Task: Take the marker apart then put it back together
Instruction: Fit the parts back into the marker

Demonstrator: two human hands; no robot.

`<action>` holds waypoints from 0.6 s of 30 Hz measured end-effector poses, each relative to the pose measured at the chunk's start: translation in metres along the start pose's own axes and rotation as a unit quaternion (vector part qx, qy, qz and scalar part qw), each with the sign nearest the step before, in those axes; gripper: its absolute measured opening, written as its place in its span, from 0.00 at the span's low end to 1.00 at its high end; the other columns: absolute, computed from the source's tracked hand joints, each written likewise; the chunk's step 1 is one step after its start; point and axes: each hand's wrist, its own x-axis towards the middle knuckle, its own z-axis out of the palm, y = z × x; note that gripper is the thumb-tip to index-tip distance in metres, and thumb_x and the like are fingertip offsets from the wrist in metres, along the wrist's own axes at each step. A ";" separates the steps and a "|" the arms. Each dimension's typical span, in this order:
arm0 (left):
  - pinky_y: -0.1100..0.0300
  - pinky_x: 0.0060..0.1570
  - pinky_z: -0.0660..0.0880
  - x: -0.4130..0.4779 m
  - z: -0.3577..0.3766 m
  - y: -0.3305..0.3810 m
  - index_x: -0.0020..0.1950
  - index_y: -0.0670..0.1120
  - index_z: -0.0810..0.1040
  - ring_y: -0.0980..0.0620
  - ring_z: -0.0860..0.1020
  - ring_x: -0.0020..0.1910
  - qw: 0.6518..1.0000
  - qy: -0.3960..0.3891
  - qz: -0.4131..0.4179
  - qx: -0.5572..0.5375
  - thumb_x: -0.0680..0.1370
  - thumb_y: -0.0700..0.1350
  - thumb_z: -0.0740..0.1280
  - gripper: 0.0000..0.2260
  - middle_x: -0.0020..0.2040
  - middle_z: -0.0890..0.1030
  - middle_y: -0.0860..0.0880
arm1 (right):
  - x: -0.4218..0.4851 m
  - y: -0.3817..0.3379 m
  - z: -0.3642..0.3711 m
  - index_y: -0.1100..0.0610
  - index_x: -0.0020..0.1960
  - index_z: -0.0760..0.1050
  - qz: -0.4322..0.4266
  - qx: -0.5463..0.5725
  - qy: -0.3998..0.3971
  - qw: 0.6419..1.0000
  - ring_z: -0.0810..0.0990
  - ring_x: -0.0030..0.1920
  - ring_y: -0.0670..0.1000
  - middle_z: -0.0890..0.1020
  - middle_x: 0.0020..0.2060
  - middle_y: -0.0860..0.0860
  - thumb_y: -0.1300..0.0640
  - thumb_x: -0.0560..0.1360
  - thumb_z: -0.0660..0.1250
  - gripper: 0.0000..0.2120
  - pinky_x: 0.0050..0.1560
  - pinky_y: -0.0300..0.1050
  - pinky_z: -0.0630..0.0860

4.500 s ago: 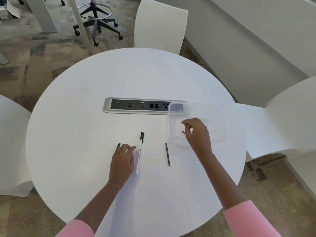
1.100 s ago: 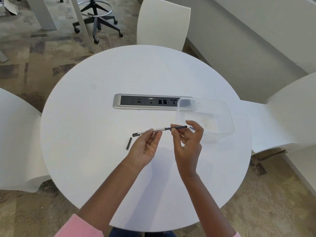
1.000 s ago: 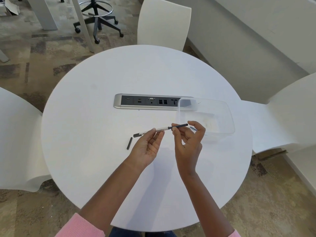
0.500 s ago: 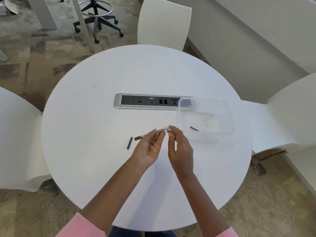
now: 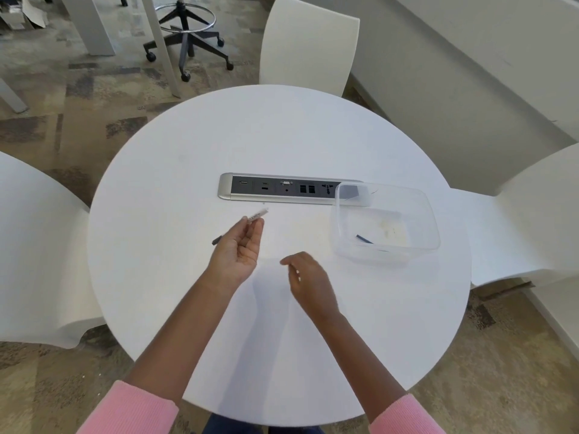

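One marker [image 5: 257, 214] slants from lower left to upper right, white end up, pinched in the left hand's [image 5: 238, 250] grip. Right hand [image 5: 308, 278] hovers above the worktop [image 5: 188, 170], fingers loosely curled, holding nothing.

Round white table [image 5: 194, 308] with inset power strip [image 5: 282, 192], clear plastic container [image 5: 429, 220] at its right end.
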 end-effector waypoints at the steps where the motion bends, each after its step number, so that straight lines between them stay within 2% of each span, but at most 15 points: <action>1: 0.64 0.30 0.80 0.001 -0.001 0.005 0.41 0.37 0.75 0.51 0.82 0.28 1.000 0.002 0.002 -0.002 0.76 0.36 0.64 0.05 0.26 0.81 0.43 | 0.003 -0.001 0.008 0.62 0.52 0.77 0.002 -0.012 -0.032 0.999 0.78 0.50 0.57 0.80 0.49 0.59 0.68 0.74 0.58 0.11 0.49 0.45 0.73; 6: 0.63 0.30 0.80 0.003 -0.007 0.021 0.40 0.37 0.75 0.50 0.79 0.38 1.000 0.017 0.014 -0.012 0.76 0.36 0.64 0.05 0.28 0.80 0.43 | 0.017 -0.012 0.040 0.59 0.60 0.72 0.012 -0.051 -0.137 0.989 0.76 0.54 0.59 0.75 0.54 0.60 0.62 0.77 0.58 0.12 0.53 0.53 0.75; 11: 0.63 0.30 0.80 0.005 -0.019 0.030 0.39 0.38 0.75 0.50 0.82 0.29 1.000 0.024 0.010 -0.004 0.76 0.36 0.64 0.06 0.27 0.81 0.43 | 0.023 -0.020 0.060 0.56 0.62 0.71 0.012 -0.082 -0.179 0.980 0.75 0.53 0.60 0.73 0.54 0.61 0.57 0.77 0.60 0.14 0.50 0.52 0.73; 15: 0.63 0.32 0.80 0.007 -0.023 0.033 0.39 0.38 0.75 0.51 0.81 0.28 0.999 0.029 0.012 0.006 0.76 0.36 0.64 0.06 0.26 0.81 0.43 | 0.023 -0.024 0.069 0.60 0.58 0.73 0.018 -0.121 -0.197 0.973 0.72 0.56 0.60 0.72 0.54 0.61 0.55 0.77 0.60 0.13 0.50 0.53 0.75; 18: 0.63 0.32 0.80 0.008 -0.024 0.033 0.39 0.38 0.75 0.51 0.81 0.28 0.999 0.036 0.015 0.016 0.76 0.35 0.64 0.06 0.26 0.80 0.44 | 0.022 -0.024 0.072 0.63 0.54 0.72 0.016 -0.146 -0.186 0.971 0.73 0.54 0.59 0.73 0.53 0.61 0.57 0.77 0.59 0.11 0.47 0.53 0.74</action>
